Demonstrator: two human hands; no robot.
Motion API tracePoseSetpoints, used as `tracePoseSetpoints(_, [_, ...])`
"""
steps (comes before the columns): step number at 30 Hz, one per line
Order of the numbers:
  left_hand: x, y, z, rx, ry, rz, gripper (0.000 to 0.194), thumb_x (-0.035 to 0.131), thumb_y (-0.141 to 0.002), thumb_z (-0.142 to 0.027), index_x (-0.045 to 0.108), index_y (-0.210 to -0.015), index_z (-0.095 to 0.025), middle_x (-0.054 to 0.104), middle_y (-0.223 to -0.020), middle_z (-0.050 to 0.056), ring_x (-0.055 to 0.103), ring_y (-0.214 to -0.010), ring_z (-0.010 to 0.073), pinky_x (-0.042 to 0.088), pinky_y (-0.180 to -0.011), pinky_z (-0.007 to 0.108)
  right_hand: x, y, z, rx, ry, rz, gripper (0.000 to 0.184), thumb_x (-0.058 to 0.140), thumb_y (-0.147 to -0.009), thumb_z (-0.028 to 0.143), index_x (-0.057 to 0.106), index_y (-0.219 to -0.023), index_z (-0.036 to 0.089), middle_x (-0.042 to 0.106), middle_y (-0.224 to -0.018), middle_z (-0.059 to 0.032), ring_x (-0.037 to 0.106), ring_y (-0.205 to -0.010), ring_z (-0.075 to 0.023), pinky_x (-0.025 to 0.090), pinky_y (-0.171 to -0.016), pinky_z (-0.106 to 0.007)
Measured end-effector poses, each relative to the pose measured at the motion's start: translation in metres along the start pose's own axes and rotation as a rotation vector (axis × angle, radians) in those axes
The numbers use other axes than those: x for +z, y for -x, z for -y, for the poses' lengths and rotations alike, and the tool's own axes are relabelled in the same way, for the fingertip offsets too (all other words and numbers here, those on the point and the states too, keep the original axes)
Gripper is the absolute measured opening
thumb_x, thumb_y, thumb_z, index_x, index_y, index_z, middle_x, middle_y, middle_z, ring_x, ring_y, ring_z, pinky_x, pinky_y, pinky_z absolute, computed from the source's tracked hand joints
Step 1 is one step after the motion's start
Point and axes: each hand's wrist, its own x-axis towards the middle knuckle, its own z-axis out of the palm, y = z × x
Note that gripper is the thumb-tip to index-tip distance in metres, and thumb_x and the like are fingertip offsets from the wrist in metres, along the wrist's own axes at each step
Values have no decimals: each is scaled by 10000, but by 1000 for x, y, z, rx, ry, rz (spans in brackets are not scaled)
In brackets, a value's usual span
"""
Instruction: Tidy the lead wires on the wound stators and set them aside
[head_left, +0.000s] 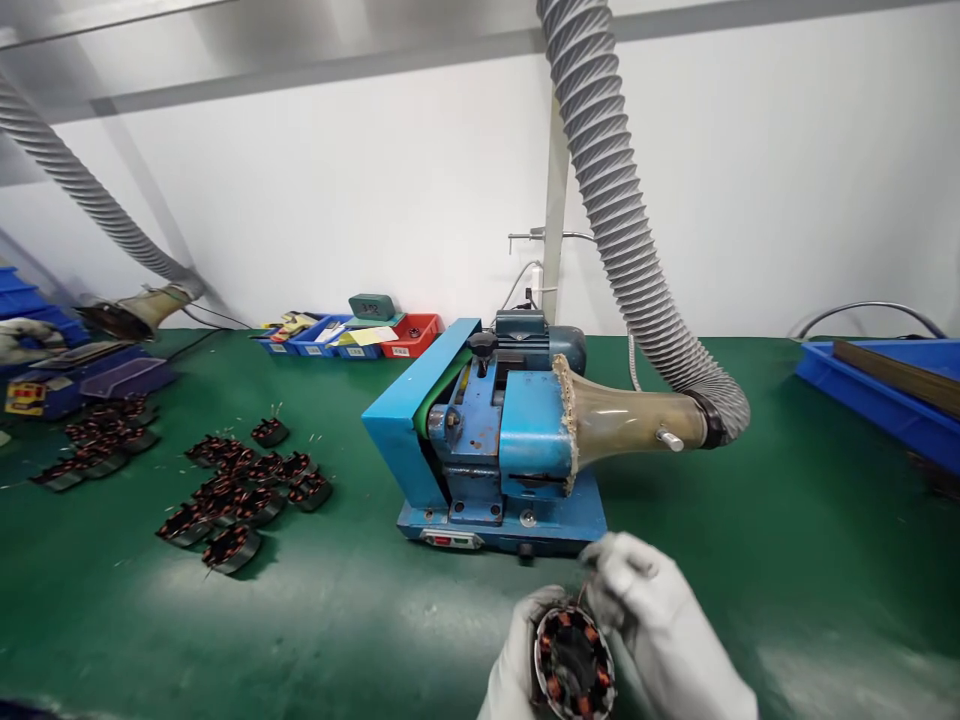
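Observation:
My left hand, in a whitish glove, is closed around the side of a wound motor stator. The stator is a metal ring with copper coils inside, and its open face is turned toward me. At its upper rim, my gloved right hand has its fingers pinched together on what looks like a thin wire lead. The fingertips are slightly blurred. Just beyond both hands stands a blue belt grinding machine with a motor behind it.
Several stators lie grouped at left, with another cluster farther left. A ribbed hose joins the machine's suction funnel. Small bins sit at the back, a blue tray at right. Another gloved hand shows far left.

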Motion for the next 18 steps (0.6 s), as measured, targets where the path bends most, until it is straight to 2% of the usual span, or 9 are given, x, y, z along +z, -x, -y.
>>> tracePoseSetpoints(2, [-1, 6, -6, 21, -35, -58, 735, 776, -412, -34, 576, -1087, -245, 616, -1151, 55, 563, -1070, 282, 412, -977, 401, -6, -2, -3, -51, -106, -131, 212, 711, -695, 396, 649, -638, 201, 510, -495, 60, 435, -453, -82, 392, -450, -177])
tracePoseSetpoints(3, [1, 6, -10, 45, -50, -90, 760, 740, -394, -10, 563, -1097, -238, 600, -1174, 52, 552, -1090, 285, 390, -1002, 404, -6, -2, -6, -71, -86, -162, 204, 711, -695, 402, 661, -685, 205, 567, -544, 43, 496, -496, -96, 437, -493, -184])
tracePoseSetpoints(4, [3, 4, -13, 81, -59, -120, 745, 711, -404, -14, 553, -1100, -230, 589, -1184, 52, 550, -1097, 282, 381, -1013, 405, -5, -1, -9, -85, -25, -144, 225, 731, -665, 410, 675, -733, 202, 638, -630, 13, 573, -578, -126, 487, -570, -207])
tracePoseSetpoints(6, [9, -7, -16, 162, -32, -179, 660, 695, -467, -74, 540, -1092, -222, 591, -1177, 62, 564, -1087, 273, 401, -1001, 401, 4, 2, -18, -108, 151, -31, 400, 773, -561, 430, 688, -865, 184, 720, -832, -63, 661, -778, -223, 532, -723, -285])
tracePoseSetpoints(8, [14, -21, -16, 207, 14, -242, 531, 672, -590, -169, 525, -1097, -223, 608, -1165, 81, 594, -1058, 259, 450, -956, 389, 17, 1, -25, -127, 359, 30, 550, 775, -499, 419, 667, -979, 175, 722, -973, -110, 668, -889, -293, 538, -784, -346])
tracePoseSetpoints(9, [16, -28, -15, 213, 34, -265, 464, 640, -658, -210, 516, -1105, -222, 617, -1158, 92, 608, -1043, 251, 471, -934, 381, 24, -1, -27, -146, 476, 2, 549, 755, -522, 419, 655, -1006, 178, 720, -993, -116, 669, -902, -301, 542, -784, -357])
tracePoseSetpoints(12, [21, -42, -16, 209, 47, -299, 338, 536, -784, -257, 502, -1118, -221, 635, -1151, 105, 631, -1019, 226, 500, -899, 354, 40, -12, -23, -198, 753, -129, 420, 664, -658, 454, 655, -988, 195, 732, -953, -107, 687, -856, -285, 549, -765, -366])
tracePoseSetpoints(18, [21, -50, -29, 228, -16, -257, 373, 569, -782, -260, 504, -1147, -218, 699, -1031, 89, 664, -935, 228, 520, -845, 337, 46, -27, -4, -168, 866, -175, 341, 605, -706, 543, 674, -853, 244, 751, -780, -50, 704, -727, -258, 551, -630, -328])
